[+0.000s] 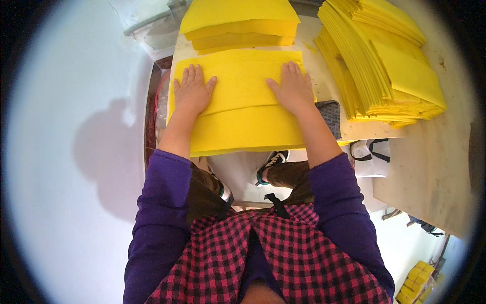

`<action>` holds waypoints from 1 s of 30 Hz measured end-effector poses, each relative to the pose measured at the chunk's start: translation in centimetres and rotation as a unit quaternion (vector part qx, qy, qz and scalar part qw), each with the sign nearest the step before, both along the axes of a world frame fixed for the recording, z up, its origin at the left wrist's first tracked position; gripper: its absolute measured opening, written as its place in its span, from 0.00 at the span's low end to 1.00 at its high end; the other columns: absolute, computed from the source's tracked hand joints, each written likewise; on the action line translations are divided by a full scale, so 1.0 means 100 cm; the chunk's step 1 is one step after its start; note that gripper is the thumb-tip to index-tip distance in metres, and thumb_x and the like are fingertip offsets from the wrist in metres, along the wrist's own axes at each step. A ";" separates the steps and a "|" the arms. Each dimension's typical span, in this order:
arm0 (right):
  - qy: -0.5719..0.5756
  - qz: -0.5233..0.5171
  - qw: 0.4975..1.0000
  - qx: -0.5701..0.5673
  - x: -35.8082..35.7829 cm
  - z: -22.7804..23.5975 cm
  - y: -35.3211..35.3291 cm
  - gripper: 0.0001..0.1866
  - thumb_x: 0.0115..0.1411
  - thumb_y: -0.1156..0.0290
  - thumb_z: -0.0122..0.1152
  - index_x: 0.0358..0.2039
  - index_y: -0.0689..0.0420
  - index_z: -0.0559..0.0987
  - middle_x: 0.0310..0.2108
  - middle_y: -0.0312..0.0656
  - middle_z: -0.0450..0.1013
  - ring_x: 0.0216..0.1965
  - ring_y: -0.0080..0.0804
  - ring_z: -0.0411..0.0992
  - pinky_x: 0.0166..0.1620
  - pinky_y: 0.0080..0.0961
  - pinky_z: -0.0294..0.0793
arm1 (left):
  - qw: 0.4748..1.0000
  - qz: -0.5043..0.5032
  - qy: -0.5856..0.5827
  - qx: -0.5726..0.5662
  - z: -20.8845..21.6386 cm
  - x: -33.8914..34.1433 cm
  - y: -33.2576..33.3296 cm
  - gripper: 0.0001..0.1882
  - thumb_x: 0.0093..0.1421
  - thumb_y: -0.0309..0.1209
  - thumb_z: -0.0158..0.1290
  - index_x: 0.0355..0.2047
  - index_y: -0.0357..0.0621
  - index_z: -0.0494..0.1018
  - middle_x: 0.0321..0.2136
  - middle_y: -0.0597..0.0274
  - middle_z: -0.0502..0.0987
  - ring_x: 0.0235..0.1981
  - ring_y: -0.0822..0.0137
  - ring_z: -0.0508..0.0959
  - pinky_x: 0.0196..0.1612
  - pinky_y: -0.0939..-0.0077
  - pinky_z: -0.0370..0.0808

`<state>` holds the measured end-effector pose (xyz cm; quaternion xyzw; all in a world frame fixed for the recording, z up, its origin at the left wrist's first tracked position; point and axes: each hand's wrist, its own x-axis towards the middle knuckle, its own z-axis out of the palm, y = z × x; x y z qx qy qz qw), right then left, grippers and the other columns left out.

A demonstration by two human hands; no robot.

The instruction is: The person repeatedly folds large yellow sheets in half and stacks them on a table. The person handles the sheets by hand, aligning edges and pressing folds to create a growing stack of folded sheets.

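Observation:
A wide yellow sheet of felt-like cloth (243, 126) lies before me on the table, with a fold line running across it. Its near edge hangs a little past the table's front edge. My left hand (193, 90) rests flat on the left part of the cloth, fingers apart and pointing away from me. On the right part my right hand (293, 88) lies flat too, thumb spread toward the middle. Neither hand grips anything. Whether more layers lie under the sheet is hard to tell.
Beyond the cloth stands a thick yellow stack (240, 25). Many folded yellow pieces (374, 66) lean in a pile at the right. A dark grey cloth (330, 117) sits beside my right wrist. A white bag (372, 157) is below the table edge; a white wall (66, 152) rises at left.

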<state>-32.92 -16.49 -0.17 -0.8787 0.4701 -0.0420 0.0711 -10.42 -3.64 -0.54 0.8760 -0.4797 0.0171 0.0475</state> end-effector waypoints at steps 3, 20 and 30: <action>0.011 -0.035 0.999 0.014 -0.016 0.006 -0.005 0.43 0.62 0.40 0.35 0.65 0.63 0.51 0.68 0.47 0.43 0.69 0.36 0.40 0.68 0.42 0.39 | 1.000 0.002 -0.001 -0.007 -0.002 -0.001 0.001 0.38 0.64 0.57 0.32 0.65 0.41 0.49 0.67 0.54 0.49 0.68 0.59 0.46 0.67 0.51 0.42; -0.009 0.056 0.998 0.015 0.026 0.002 -0.006 0.41 0.63 0.41 0.36 0.65 0.62 0.52 0.68 0.47 0.44 0.69 0.38 0.41 0.67 0.43 0.40 | 1.000 0.014 0.018 -0.011 0.000 -0.003 0.003 0.39 0.64 0.56 0.34 0.66 0.42 0.48 0.67 0.55 0.46 0.68 0.60 0.46 0.67 0.52 0.40; -0.006 -0.026 1.000 -0.008 -0.022 0.023 -0.033 0.41 0.63 0.41 0.36 0.65 0.62 0.51 0.68 0.48 0.43 0.70 0.38 0.40 0.67 0.45 0.39 | 0.999 0.012 0.016 -0.025 0.000 -0.002 0.004 0.38 0.64 0.56 0.34 0.65 0.42 0.49 0.67 0.54 0.47 0.68 0.60 0.46 0.67 0.52 0.41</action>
